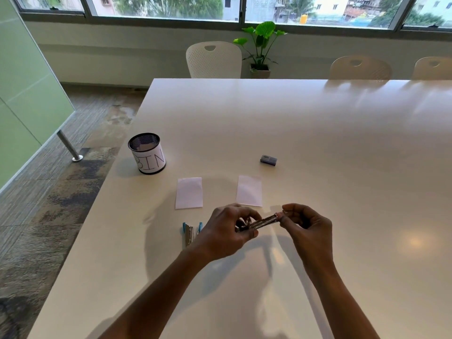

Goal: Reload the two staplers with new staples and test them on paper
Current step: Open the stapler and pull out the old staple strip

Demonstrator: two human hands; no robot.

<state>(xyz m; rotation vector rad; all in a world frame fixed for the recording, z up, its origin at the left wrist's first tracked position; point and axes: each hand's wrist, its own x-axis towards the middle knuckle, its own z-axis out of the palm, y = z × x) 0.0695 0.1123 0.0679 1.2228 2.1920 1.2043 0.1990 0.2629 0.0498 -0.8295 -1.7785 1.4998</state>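
My left hand grips one stapler just above the table, its metal staple channel pointing right. The fingertips of my right hand pinch the channel's right end. A second stapler, blue with its metal channel showing, lies open on the table just left of my left hand. Two small slips of white paper lie side by side beyond my hands. A small grey-blue staple box sits farther back on the right.
A black mesh cup with a label reading BIN stands at the left of the white table. White chairs line the far edge, with a potted plant behind. The table's left edge drops to carpet.
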